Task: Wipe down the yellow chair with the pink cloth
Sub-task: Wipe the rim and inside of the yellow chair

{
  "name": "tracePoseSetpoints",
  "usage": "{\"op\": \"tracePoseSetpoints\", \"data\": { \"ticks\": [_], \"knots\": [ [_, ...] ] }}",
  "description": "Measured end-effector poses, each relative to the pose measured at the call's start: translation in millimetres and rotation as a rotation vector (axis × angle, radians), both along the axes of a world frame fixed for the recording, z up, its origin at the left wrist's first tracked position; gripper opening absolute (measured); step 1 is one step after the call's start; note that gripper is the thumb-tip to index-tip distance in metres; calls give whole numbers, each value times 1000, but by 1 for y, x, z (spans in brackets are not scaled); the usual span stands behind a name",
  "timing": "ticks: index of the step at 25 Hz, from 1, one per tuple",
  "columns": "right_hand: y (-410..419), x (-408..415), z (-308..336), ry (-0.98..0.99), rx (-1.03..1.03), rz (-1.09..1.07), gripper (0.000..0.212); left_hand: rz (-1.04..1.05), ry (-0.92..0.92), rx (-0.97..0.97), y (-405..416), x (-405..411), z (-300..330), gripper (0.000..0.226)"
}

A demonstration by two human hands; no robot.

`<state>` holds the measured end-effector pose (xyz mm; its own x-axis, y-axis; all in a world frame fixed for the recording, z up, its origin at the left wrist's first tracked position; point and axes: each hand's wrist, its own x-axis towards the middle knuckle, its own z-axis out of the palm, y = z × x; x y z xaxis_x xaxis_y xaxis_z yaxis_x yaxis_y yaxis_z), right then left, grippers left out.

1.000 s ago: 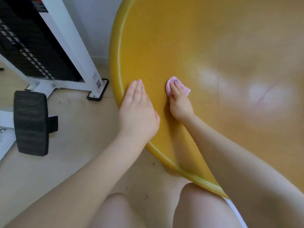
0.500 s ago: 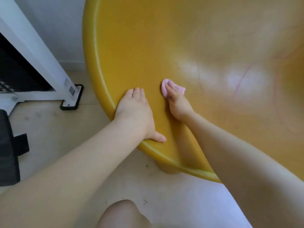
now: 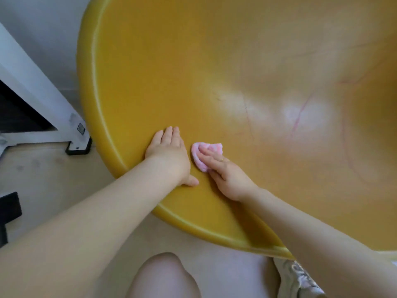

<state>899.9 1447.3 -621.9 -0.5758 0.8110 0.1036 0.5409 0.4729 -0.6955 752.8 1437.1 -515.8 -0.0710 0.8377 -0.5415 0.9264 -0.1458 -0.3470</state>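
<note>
The yellow chair (image 3: 214,72) is a wide, smooth shell that fills most of the view, with faint pink scribble lines on its right half. My left hand (image 3: 168,154) lies flat on the seat near the rounded left rim, fingers straight, thumb spread toward me. Just to its right, my right hand (image 3: 223,173) presses the small folded pink cloth (image 3: 200,157) against the seat with straight fingers laid over it. A ring shows on one finger. Part of the cloth sticks out beyond the fingertips.
A white machine frame (image 3: 36,104) with a black foot (image 3: 78,147) stands on the beige floor (image 3: 43,179) left of the chair. A black block (image 3: 8,214) sits at the left edge. My knee (image 3: 163,276) is below the chair rim.
My right hand with the cloth has slid toward me and leftward on the seat, ending close beside the left hand. The left hand stays flat. The view has shifted.
</note>
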Motion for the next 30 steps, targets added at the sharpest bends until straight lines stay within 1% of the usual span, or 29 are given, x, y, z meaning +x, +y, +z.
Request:
{"op": "tracePoseSetpoints", "data": {
  "ticks": [4, 6, 8, 10, 13, 15, 16, 17, 19, 21, 23, 25, 28, 30],
  "knots": [
    [79, -6, -16, -56, 35, -263, 51, -67, 26, 67, 19, 2, -7, 120],
    [117, -4, -17, -93, 39, -313, 55, -58, 41, 71, 20, 5, -15, 121],
    [129, -1, -16, -64, 52, -311, 55, -43, 45, 82, 20, 8, -19, 123],
    [102, 2, -17, -18, 45, -232, 49, -35, 37, 95, 21, 9, -19, 124],
    [29, 13, -23, -2, 72, 43, 43, -26, 22, 106, 22, 10, -19, 124],
    [22, 21, -26, -24, 108, 166, 46, -37, 17, 106, 23, 11, -19, 125],
    [32, 22, -26, -45, 138, 180, 47, -41, 18, 106, 23, 12, -19, 125],
    [46, 21, -25, -62, 153, 144, 46, -42, 20, 107, 24, 12, -19, 126],
    [80, 15, -22, -63, 119, -35, 48, -37, 25, 101, 25, 12, -19, 127],
    [113, 10, -15, -97, 43, -223, 58, -32, 25, 97, 25, 12, -20, 127],
    [126, 5, -4, -122, -24, -288, 70, -32, 20, 91, 24, 12, -20, 126],
    [109, 5, 0, -106, -51, -247, 71, -36, 14, 91, 24, 13, -19, 124],
    [38, 18, -12, -46, 13, -25, 60, -73, 7, 98, 24, 14, -20, 116],
    [3, 32, -17, -73, 9, 128, 60, -152, 13, 95, 20, 16, -21, 108]
  ]
}}
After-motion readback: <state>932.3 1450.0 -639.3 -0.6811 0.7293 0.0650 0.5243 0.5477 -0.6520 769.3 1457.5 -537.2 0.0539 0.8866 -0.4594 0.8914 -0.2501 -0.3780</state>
